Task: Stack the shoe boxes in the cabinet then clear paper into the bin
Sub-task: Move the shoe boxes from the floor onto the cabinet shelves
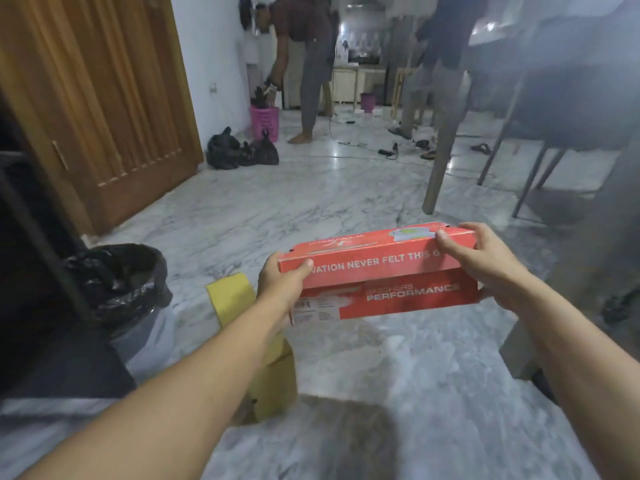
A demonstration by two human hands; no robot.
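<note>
An orange-red shoe box [377,275] with white lettering hangs above the marble floor, held at both ends. My left hand [282,284] grips its left end, thumb on the lid's front face. My right hand [479,256] grips the right end, fingers curled over the lid's top edge. Below my left forearm a yellow shoe box [273,379] lies on the floor with its lid [230,296] raised. A bin [128,289] lined with a black bag stands at the left. The dark cabinet [31,271] fills the left edge.
A wooden door [104,98] stands behind the bin. Black bags [242,150] and a pink basket [265,121] lie further back. Two people stand in the background. A table leg [441,157] and chair legs [533,178] stand at the right, with cables and sandals on the floor.
</note>
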